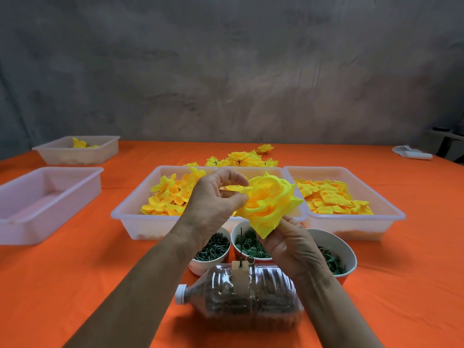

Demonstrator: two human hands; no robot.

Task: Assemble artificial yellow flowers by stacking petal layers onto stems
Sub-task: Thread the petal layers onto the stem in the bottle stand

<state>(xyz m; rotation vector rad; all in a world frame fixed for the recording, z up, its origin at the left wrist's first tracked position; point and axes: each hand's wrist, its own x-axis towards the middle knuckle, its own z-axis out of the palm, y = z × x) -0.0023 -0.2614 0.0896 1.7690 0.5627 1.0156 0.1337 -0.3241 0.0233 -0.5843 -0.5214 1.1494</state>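
holding the yellow flower (268, 202) above the bottle (247, 297), we pinch its rim with our left hand (213, 204), right hand (288, 243) fingers gripping underneath; it looks light, soft, crushable, so take it at the base.

Table covered with orange cloth (75, 285). On it: five translucent white plastic trays, two at far left (47, 197) (77, 153), three abreast at centre (140, 222) (296, 217) (356, 226). Three red paper cups (347, 277) of green parts near them. Clear plastic bottle (251, 297) lying sideways. Loose yellow fabric flowers (243, 158) behind the trays.
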